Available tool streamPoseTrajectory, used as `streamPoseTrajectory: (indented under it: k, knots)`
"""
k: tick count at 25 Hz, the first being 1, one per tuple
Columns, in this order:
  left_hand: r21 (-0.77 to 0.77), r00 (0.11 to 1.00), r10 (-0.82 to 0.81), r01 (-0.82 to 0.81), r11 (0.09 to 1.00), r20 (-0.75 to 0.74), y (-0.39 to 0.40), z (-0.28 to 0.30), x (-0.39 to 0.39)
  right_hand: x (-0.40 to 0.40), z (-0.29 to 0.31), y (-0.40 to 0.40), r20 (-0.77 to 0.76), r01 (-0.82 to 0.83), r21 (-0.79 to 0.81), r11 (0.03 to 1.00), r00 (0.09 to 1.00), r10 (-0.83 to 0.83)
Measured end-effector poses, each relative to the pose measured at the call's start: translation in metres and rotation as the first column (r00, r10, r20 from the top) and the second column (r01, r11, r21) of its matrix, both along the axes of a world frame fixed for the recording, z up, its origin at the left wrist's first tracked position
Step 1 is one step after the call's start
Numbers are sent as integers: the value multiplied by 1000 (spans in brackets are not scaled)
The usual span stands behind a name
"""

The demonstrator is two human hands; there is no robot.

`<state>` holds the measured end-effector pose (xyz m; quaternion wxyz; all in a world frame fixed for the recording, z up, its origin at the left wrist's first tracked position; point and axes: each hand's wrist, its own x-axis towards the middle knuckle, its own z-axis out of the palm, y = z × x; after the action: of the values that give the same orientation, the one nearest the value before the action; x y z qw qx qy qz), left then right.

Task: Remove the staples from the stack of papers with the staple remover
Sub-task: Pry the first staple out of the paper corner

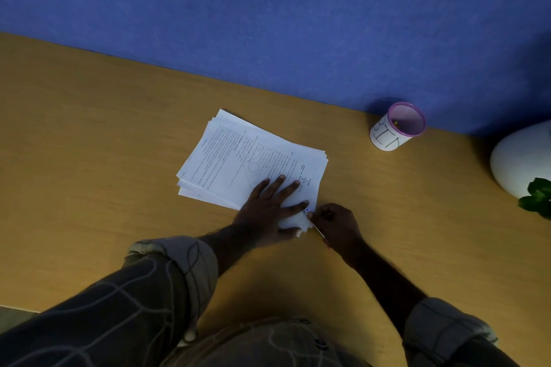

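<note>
Right hand [335, 222] curled, gripping staple remover [316, 226] at paper corner | left hand [268, 208] flat, fingers spread, pressing stack of papers [238, 158], frame centre

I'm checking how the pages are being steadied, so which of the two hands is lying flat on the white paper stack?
The left hand, fingers spread flat on the white paper stack. The right hand is curled at the stack's near corner around a thin tool instead.

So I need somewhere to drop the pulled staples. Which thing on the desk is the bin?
Follow the blue wall along the back of the wooden desk to the right. The cup stands there, beyond the papers: pink mesh rim, white label handwritten BIN.
</note>
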<state>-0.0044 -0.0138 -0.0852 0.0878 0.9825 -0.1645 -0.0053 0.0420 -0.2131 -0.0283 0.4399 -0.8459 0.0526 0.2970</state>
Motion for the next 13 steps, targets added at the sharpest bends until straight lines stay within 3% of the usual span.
streamPoseTrajectory:
  k: [3, 13]
  knots:
    - [-13, 1000, -2, 2, 1000, -7, 0, 1, 0, -4, 1, -5, -23, 10, 39, 999, 1000, -9]
    - [-43, 997, 16, -19, 999, -75, -1, 4, -2, -11, -3, -11, 120, 158, 40, 987, 979, -162]
